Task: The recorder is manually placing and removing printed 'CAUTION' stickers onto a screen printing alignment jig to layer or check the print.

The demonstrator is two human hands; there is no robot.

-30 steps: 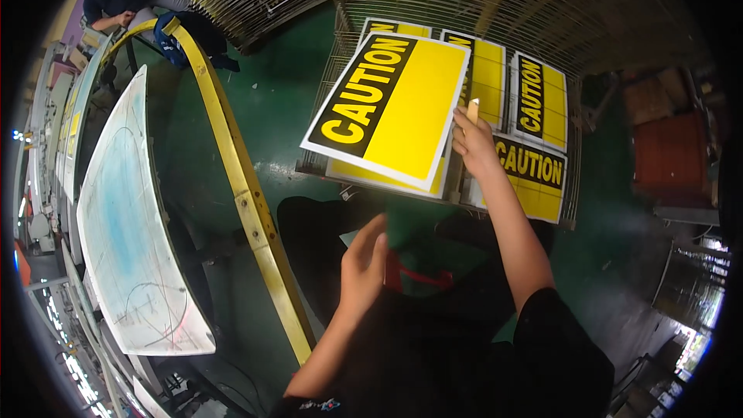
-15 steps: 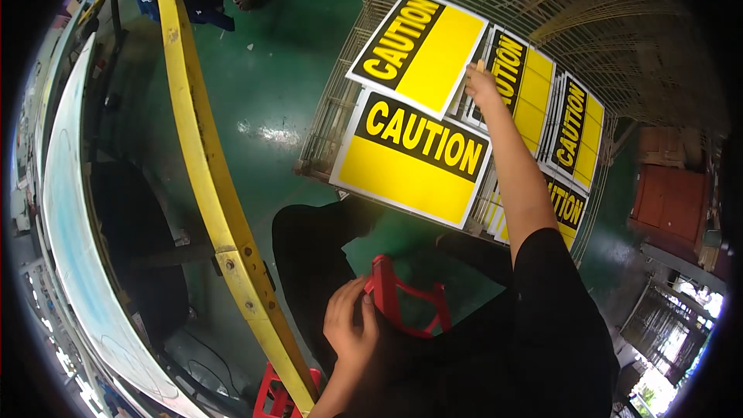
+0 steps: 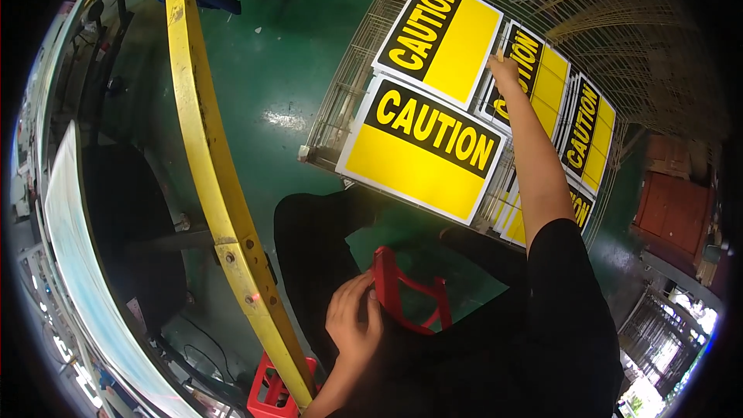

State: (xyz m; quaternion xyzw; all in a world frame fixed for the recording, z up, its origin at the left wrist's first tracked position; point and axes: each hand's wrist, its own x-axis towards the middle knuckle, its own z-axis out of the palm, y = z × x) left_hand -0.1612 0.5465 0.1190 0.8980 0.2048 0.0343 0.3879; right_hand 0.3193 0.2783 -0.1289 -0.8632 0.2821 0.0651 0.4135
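At the far left of the wire rack (image 3: 319,153), square the yellow-and-black sign (image 3: 464,46) flat with right hand (image 3: 505,72) (cannot tell grip); hold left hand (image 3: 353,320), loosely curled, off the rack.

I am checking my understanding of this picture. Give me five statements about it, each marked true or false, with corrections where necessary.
1. The right hand is over the wire rack. True.
2. The yellow-and-black signs lie on the green floor. False: the signs lie on the rack.
3. The yellow metal bar is to the left of the left hand. True.
4. The left hand holds up a sign. False: it is low, beside a red frame.
5. The person's sleeve is white. False: it is black.
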